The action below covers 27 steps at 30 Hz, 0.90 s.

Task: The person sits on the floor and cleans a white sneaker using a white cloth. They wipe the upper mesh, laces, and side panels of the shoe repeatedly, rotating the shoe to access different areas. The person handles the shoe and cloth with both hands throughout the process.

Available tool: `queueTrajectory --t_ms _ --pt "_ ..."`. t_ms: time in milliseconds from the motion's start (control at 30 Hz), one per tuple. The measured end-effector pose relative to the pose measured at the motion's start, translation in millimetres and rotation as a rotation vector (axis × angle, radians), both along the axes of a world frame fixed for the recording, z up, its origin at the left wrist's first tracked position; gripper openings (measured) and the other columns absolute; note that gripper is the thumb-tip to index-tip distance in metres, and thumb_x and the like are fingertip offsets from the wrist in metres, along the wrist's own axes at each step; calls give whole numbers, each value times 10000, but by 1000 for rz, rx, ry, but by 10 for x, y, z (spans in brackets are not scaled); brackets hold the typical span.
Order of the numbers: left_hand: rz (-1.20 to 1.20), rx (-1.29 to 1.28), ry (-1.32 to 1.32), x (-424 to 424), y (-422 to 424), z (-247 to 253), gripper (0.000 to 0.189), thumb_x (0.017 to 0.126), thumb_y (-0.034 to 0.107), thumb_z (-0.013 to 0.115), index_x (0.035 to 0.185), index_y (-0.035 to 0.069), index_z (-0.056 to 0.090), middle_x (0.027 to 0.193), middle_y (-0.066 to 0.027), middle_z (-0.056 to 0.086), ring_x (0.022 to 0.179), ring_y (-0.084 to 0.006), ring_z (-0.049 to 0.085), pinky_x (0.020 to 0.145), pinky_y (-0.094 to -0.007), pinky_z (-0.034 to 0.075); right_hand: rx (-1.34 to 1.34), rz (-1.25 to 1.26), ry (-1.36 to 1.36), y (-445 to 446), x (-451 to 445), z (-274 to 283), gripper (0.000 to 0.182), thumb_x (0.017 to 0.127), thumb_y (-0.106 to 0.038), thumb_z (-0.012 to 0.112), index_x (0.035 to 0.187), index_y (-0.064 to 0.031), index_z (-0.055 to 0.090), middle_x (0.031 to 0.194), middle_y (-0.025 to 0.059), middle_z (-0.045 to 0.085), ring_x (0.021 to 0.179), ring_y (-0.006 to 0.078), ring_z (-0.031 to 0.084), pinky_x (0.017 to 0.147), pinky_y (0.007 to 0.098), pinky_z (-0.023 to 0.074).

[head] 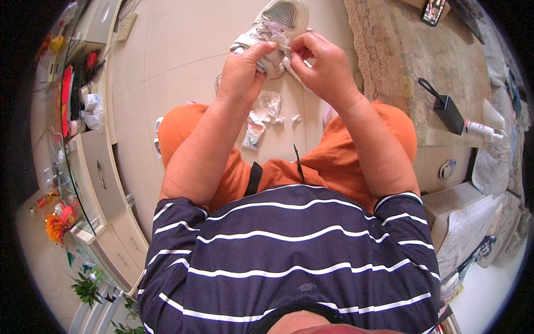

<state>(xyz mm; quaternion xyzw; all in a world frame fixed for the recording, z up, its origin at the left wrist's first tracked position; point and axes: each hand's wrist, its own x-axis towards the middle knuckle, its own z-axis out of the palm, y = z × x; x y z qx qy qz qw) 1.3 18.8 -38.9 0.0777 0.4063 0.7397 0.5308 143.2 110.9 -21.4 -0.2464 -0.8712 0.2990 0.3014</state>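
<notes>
My left hand (243, 72) grips a white sneaker (288, 14) with a mesh toe and laces, the thumb lying over its upper. The toe points away from me. At the sneaker's side, my right hand (325, 62) pinches a small white piece, either a wipe or part of the shoe; I cannot tell which. Under the sneaker, another pale shoe edge (297, 76) shows, mostly hidden by my hands. Crumpled white wipes (267, 106) lie on the floor between my knees, beside a small wipes packet (253, 135) and a little white scrap (296, 119).
On the right stands a table with a lace-edged patterned cloth (388, 62), carrying a phone (434, 11), a black box with a strap (448, 113) and a white bottle (484, 130). A cabinet (104, 167) with a glass top runs along the left. Tiled floor (175, 37) lies ahead.
</notes>
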Motion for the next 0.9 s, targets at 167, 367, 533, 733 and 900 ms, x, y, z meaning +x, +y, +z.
queueTrajectory --t_ms 167,367,533,733,900 --pt "-57 -52 107 79 -13 120 247 827 27 683 1058 -30 614 975 -75 657 882 -157 642 766 -287 524 -611 -23 209 48 25 -37 162 796 -124 679 892 6 666 781 84 693 674 110 650 644 245 526" --pt "-134 88 105 179 -9 122 327 830 51 709 1123 -40 595 1035 -88 650 941 -164 636 814 -284 514 -614 -42 222 63 13 -36 151 801 -107 677 885 18 670 775 53 688 702 82 643 653 226 526" --pt "-173 98 122 148 -30 135 355 847 36 679 1171 -39 553 1098 -111 628 971 -182 633 855 -302 511 -656 -44 230 61 16 -20 148 801 -106 681 881 17 665 757 46 679 688 79 634 631 228 517" --pt "-159 48 203 143 -21 73 316 799 20 709 1093 -23 601 1006 -80 652 907 -156 637 797 -273 510 -691 -61 225 87 18 -39 163 777 -141 695 818 11 653 707 73 668 633 109 626 598 258 506" --pt "-102 24 235 180 -12 69 304 792 10 700 1078 -24 603 967 -71 654 863 -155 638 772 -273 514 -442 -67 94 43 36 3 203 752 -179 695 783 15 644 670 99 648 617 135 625 600 279 508"
